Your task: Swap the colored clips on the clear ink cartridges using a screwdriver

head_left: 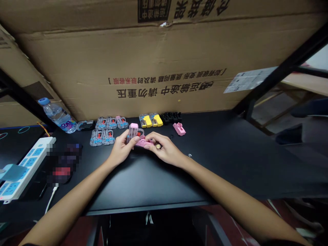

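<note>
Both hands meet above the middle of the black table. My left hand [121,147] is closed round a small clear plastic casing [132,134] with a pink cap and a red piece inside. A pink plastic part [143,142] lies against its lower right side, pinched between the thumb and fingers of my right hand [166,150]. Whether the two pieces are joined, I cannot tell. By the right hand's curled fingers shows a small round gold-coloured piece [158,146]; what holds it is hidden. Another pink part [179,129] lies on the table to the right.
Several clear casings [96,137] with red and blue insides stand left of my hands. Yellow-and-clear units [155,120] and black parts [172,117] line the cardboard [159,51]. A water bottle [57,114], a power strip [30,164] and a white cable [51,198] are at left.
</note>
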The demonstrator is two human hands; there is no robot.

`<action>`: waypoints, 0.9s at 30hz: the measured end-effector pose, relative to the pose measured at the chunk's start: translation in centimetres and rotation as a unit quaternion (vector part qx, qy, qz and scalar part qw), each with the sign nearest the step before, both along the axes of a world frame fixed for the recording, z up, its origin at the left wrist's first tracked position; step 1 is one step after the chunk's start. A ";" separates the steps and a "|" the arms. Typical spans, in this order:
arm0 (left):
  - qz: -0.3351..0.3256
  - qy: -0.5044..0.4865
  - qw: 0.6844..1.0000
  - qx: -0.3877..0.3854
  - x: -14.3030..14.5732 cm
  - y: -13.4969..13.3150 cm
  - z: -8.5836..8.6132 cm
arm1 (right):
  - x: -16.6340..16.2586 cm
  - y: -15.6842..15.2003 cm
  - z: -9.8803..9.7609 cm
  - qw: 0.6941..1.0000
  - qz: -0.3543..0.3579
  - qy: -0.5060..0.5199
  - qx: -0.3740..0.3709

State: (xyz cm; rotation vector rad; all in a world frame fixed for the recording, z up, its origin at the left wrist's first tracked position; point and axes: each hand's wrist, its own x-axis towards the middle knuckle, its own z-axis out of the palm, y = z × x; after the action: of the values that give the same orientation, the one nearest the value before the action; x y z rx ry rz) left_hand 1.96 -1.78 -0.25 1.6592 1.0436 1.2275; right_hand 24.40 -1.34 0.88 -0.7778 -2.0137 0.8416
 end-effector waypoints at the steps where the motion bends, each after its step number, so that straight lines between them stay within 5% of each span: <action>1: 0.000 0.001 1.000 -0.001 0.0 0.0 0.0 | 0.0 0.0 0.0 1.000 0.001 -0.001 -0.001; 15: -0.016 0.015 1.000 0.010 -0.1 -0.1 0.5 | 0.5 0.1 -0.1 1.000 -0.006 -0.026 0.008; 22: -0.104 0.000 0.994 -0.043 -0.3 -0.1 0.5 | 0.9 0.0 0.6 0.998 -0.029 -0.022 -0.044; 27: -0.120 0.051 0.991 0.006 -0.3 -0.2 0.1 | 1.1 0.3 0.2 0.998 -0.012 -0.060 0.020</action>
State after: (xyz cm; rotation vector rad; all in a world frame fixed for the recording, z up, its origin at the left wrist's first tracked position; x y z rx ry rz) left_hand 1.68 -1.96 -0.19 1.8128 0.8680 1.0035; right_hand 25.55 -1.03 1.07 -0.8446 -2.1160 0.7539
